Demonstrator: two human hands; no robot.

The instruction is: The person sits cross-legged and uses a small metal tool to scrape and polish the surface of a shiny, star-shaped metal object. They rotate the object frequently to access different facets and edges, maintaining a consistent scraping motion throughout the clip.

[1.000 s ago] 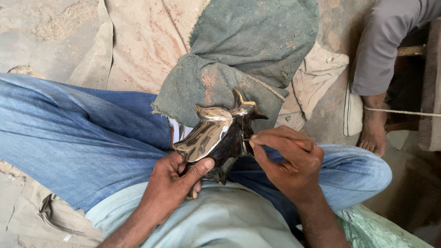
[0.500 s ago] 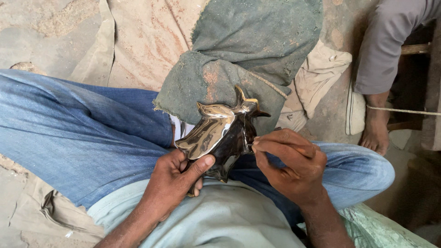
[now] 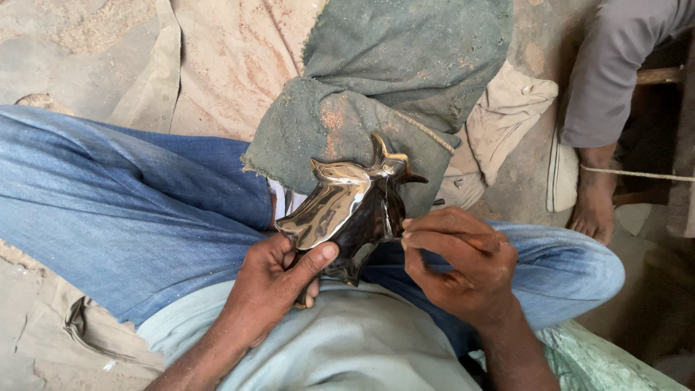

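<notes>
the left hand [image 3: 271,289] is clamping the lower end of a shiny metal figure [image 3: 347,210], thumb pressed across its face. the right hand [image 3: 463,264] is pinching a thin tool, barely showing, fingertips touching the figure's right edge. the figure is lying over the lap, long axis tilting up and away to the right, above a green cloth [image 3: 391,94] on the jeans [image 3: 130,210].

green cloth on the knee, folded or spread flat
Folded. The green cloth drapes over the knee with a doubled edge beside the shiny metal figure, which the left hand holds.
</notes>
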